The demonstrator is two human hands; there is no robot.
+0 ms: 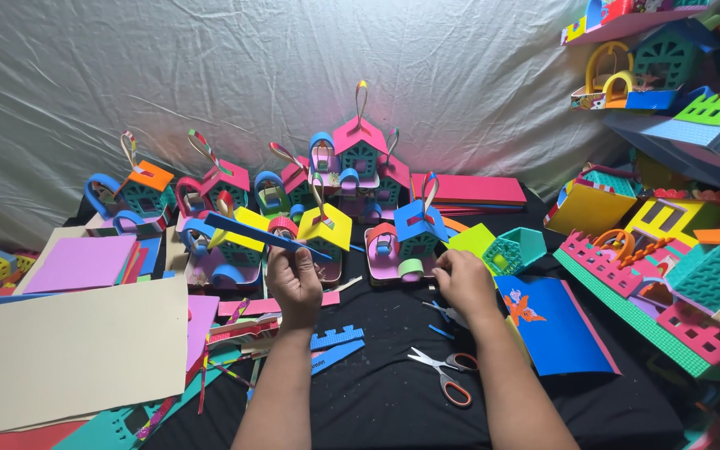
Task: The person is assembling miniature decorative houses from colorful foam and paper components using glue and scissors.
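Here the left hand [295,283] has its fingers clamped on a blue foam strip [264,234], raised for viewing; at three o'clock, right hand [464,282] fingers curl together on the desk [393,400] near scissors [442,372].

Left hand [295,283] raised, fingers pinching a long blue foam strip [264,236] that slants up to the left. Right hand [463,282] rests low on the black-covered desk [393,400], fingers curled at a small blue scrap. Scissors [445,372] with orange and grey handles lie near the right forearm. Rows of small foam houses [358,150] stand behind. Beige sheet [68,350] lies at left.
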